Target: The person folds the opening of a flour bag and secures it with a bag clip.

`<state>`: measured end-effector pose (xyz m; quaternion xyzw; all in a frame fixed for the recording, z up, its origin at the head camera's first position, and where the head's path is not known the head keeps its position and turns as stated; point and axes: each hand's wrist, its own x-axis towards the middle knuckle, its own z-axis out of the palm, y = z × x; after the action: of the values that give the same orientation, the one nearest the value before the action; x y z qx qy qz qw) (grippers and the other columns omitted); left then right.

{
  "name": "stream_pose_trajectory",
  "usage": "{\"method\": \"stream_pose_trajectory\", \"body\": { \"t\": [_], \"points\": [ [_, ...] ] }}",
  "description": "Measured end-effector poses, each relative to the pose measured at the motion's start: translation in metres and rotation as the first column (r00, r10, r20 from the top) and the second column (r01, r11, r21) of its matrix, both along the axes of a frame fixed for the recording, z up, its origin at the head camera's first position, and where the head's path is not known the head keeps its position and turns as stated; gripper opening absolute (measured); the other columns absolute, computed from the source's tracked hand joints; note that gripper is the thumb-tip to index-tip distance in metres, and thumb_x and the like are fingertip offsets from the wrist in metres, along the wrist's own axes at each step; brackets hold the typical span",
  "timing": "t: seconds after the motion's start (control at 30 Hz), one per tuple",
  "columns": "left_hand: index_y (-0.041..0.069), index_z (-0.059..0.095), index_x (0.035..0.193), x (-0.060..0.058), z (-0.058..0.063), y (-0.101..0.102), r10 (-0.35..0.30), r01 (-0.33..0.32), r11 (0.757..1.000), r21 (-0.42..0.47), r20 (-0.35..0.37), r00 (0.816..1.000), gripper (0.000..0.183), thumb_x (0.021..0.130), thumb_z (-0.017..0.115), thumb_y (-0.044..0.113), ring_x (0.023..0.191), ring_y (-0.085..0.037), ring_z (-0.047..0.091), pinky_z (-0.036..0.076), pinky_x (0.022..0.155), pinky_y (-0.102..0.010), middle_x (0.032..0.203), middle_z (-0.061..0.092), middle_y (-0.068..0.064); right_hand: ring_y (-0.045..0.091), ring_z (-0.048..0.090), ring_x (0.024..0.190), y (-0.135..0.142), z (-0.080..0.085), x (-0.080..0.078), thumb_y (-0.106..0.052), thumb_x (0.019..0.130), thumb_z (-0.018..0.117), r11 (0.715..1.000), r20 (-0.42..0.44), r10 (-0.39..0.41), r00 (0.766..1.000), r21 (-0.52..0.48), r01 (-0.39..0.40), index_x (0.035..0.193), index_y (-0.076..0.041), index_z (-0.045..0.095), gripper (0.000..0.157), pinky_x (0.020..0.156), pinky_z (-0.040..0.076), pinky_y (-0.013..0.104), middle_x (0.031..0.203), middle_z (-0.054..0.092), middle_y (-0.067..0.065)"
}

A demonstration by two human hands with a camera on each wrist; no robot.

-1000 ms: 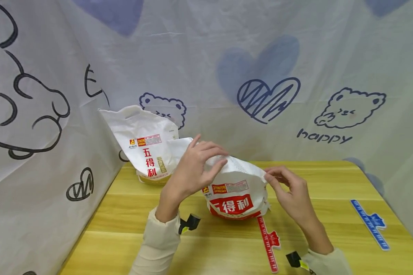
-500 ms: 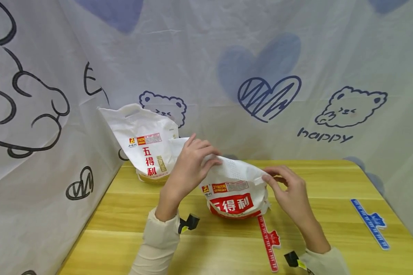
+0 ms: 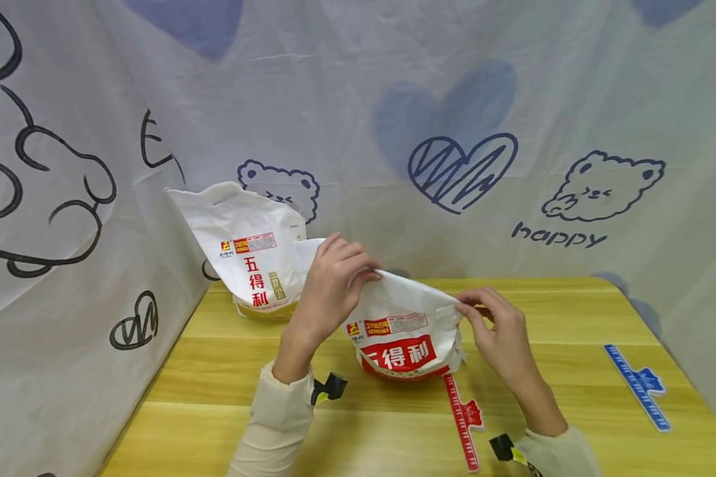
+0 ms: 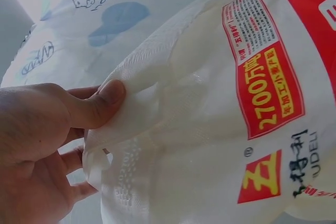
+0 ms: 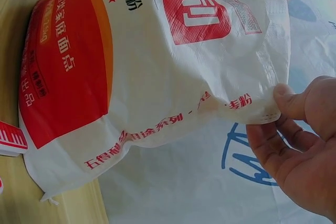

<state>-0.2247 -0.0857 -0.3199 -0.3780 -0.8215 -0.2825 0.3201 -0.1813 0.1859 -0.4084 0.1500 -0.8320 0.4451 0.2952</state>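
A white flour bag with a red label [image 3: 400, 354] stands near the middle of the wooden table, its upper part slack. My left hand [image 3: 334, 278] pinches its top edge on the left; in the left wrist view the thumb [image 4: 112, 93] presses the white plastic beside a slot-like hole. At the right top corner, my right hand [image 3: 501, 331] pinches the edge between thumb and fingers, as the right wrist view confirms with the bag's printed side [image 5: 189, 14]. The top edge is stretched between both hands. The left hand hides part of the bag's left side.
Behind and left stands a second white flour bag [image 3: 250, 245] with a yellowish base. A red strip [image 3: 462, 424] with white marks and a crown-like tab lies in front of the held bag; a similar blue strip [image 3: 637, 387] lies right. Printed cloth [image 3: 346, 119] hangs behind.
My left thumb and fingers have come together on the bag's top edge, where they stood apart before. The edge is now pulled straighter. My right hand keeps its pinch, nearly in place.
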Motion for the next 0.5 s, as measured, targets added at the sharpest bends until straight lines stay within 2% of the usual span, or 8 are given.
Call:
{"method": "stream_pose_trajectory", "body": {
  "t": [0.23,0.5],
  "points": [
    [0.009,0.077,0.090,-0.0002,-0.0049,0.0010,0.008,-0.007,1.000,0.025,-0.033,0.999,0.003,0.088,0.079,0.009,0.091,-0.022,0.060,0.026,0.122,-0.049,0.087,0.068,0.000,0.017,0.065,0.092,-0.0021,-0.0013,0.0008,0.004,0.092,0.072,1.000,0.020,0.002,1.000,-0.008,-0.002,0.104,-0.004,0.072,0.015,0.085,0.052,0.011,0.101,0.070,0.004],
    [0.009,0.076,0.091,0.0010,-0.0027,0.0058,-0.002,0.002,1.000,0.019,-0.040,0.999,0.004,0.089,0.079,0.008,0.091,-0.021,0.059,0.023,0.123,-0.050,0.087,0.068,0.000,0.018,0.066,0.098,0.0008,-0.0001,0.0038,0.003,0.092,0.072,1.000,0.037,0.005,0.999,-0.018,-0.004,0.111,-0.002,0.072,0.019,0.088,0.050,0.010,0.107,0.070,0.005]
  ]
}}
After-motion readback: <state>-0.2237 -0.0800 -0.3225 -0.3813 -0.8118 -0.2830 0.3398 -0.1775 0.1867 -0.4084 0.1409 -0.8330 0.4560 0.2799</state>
